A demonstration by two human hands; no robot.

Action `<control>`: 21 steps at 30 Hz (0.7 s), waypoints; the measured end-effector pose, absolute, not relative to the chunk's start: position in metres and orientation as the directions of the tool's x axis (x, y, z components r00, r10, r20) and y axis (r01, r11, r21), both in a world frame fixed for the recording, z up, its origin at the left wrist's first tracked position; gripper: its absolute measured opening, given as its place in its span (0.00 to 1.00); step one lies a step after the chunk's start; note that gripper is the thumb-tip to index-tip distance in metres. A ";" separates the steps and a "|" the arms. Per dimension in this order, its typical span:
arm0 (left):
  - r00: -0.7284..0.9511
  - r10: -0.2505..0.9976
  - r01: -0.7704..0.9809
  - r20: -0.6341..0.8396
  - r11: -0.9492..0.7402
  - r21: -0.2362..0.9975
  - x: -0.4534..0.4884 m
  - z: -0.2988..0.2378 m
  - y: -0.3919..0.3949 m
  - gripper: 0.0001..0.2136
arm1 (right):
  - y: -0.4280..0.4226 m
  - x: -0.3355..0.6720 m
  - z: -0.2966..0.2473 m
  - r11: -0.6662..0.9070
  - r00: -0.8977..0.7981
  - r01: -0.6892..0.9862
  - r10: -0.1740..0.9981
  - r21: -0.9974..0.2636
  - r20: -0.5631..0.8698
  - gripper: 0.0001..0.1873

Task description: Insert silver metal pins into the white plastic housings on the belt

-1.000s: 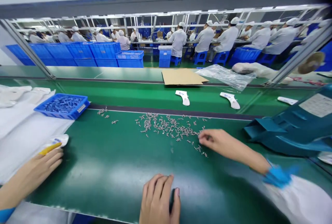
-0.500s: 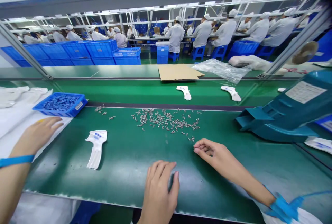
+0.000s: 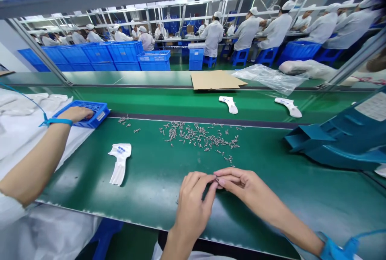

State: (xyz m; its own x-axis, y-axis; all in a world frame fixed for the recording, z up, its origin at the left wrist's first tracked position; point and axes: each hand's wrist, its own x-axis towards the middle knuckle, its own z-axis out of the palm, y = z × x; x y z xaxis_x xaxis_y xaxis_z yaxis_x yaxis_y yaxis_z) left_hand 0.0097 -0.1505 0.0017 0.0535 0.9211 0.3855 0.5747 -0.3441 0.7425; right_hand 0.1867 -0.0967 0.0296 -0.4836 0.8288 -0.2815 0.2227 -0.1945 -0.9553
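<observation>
My left hand (image 3: 191, 207) and my right hand (image 3: 241, 185) meet fingertip to fingertip low on the green mat (image 3: 157, 187). My right hand pinches a small metal part (image 3: 216, 179), and my left hand's fingers close against it; what the left hand itself holds is hidden. Just beyond my hands, several small metal parts lie scattered in a pile (image 3: 199, 135). A white plastic shell (image 3: 120, 161) lies flat on the mat to the left.
A co-worker's hand (image 3: 75, 113) with a blue wrist strap reaches into a blue tray (image 3: 99, 117) at the left. A teal machine (image 3: 340, 139) stands at the right. Two white shells (image 3: 228, 104) (image 3: 288, 106), cardboard (image 3: 215, 80) and a plastic bag (image 3: 268, 78) lie farther back.
My right hand drew back from the scattered parts with a small part and my left hand rose to meet it. The co-worker laid the white shell down and reached into the blue tray.
</observation>
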 end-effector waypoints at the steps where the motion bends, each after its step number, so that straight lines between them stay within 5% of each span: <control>1: 0.064 0.916 0.584 0.396 -0.356 0.730 0.008 0.002 -0.151 0.08 | -0.097 0.186 0.030 -0.189 -0.486 0.228 0.828 -0.955 -0.280 0.19; 7: 0.117 0.884 0.621 0.452 -0.421 0.662 0.003 0.004 -0.151 0.06 | -0.098 0.182 0.032 -0.184 -0.495 0.215 0.826 -0.959 -0.270 0.19; 13: -0.050 0.896 0.550 0.441 -0.344 0.761 0.009 0.001 -0.151 0.07 | -0.103 0.172 0.028 -0.150 -0.416 0.150 0.887 -0.977 -0.200 0.20; 21: -0.141 0.837 0.650 0.529 -0.325 0.687 0.013 0.000 -0.151 0.06 | -0.107 0.153 0.026 -0.126 -0.317 0.067 0.938 -0.990 -0.141 0.19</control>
